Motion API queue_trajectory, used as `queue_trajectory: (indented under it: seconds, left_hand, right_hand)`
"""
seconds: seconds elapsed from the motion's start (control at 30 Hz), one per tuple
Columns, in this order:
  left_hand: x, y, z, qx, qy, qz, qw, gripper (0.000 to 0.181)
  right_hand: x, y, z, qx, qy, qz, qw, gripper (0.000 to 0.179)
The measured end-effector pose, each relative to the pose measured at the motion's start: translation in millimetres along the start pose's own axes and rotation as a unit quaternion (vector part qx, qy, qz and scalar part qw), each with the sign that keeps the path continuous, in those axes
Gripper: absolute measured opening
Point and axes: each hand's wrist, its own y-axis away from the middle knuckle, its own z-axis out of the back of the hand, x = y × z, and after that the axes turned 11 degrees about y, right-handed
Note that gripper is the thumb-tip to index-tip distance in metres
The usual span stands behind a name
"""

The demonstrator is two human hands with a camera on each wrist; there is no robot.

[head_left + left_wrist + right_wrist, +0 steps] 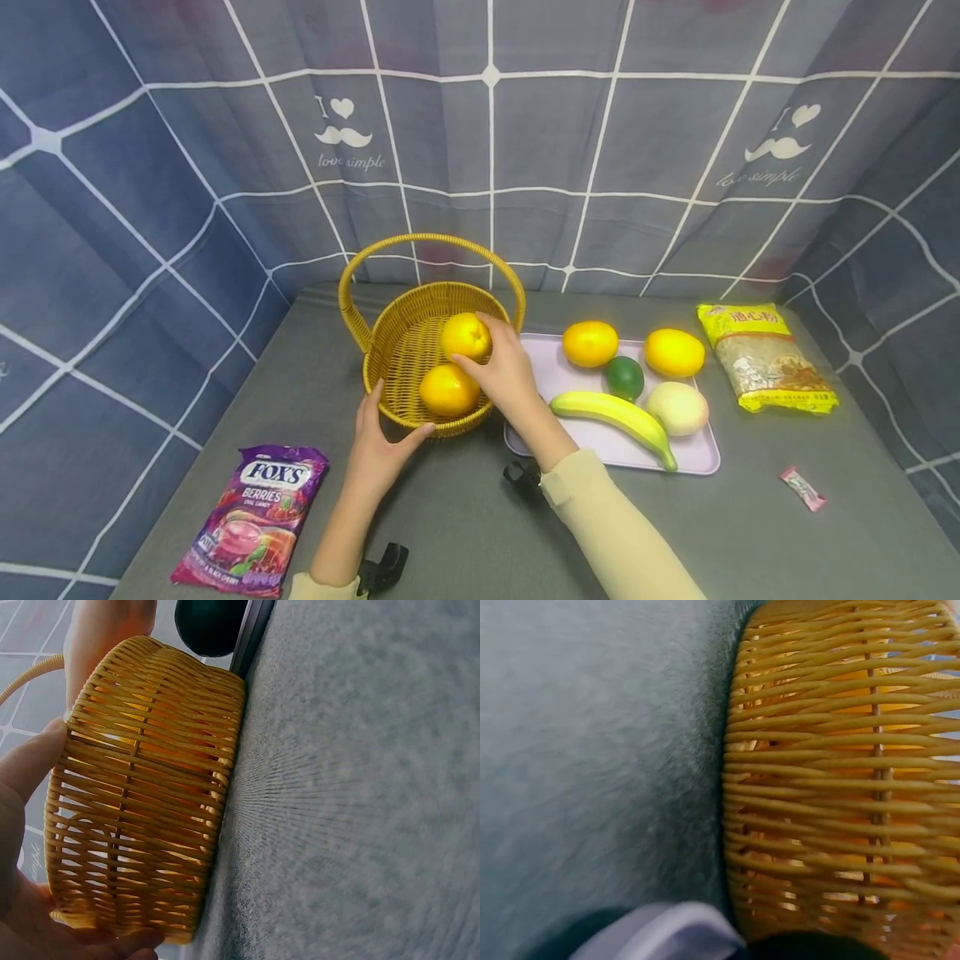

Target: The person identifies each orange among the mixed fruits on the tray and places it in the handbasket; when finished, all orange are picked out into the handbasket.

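A yellow wicker basket (pixel 405 367) with a tall hoop handle stands on the grey table. My left hand (pixel 378 454) grips its front left side, thumb at the rim; in the left wrist view, fingers (pixel 112 941) curve round the woven wall. Inside the basket, my right hand (pixel 506 367) holds an orange (pixel 463 336) between thumb and fingers. A second orange (pixel 448 390) lies just in front of it, on the basket's bottom. In the right wrist view the weave (pixel 840 772) hides most of the fruit, and the right hand's grip is out of sight.
Right of the basket, a pale lilac tray (pixel 551 354) bears a banana (pixel 615 417), a peach (pixel 678 408), a dark green round fruit (pixel 624 377) and two orange-yellow fruits (pixel 590 343). A yellow food packet (pixel 768 358), a small pink sweet (pixel 802 488) and a purple candy bag (pixel 251 521) lie around.
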Motion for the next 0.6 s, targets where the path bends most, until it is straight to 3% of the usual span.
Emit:
queue_trajectory:
  seconds: [0.6]
  left_hand:
    - [0.2, -1.4, -0.3, 0.001, -0.003, 0.0, 1.0, 0.109]
  right_hand:
    - [6, -21.6, -11, 0.081, 0.078, -0.017, 0.9935, 0.073]
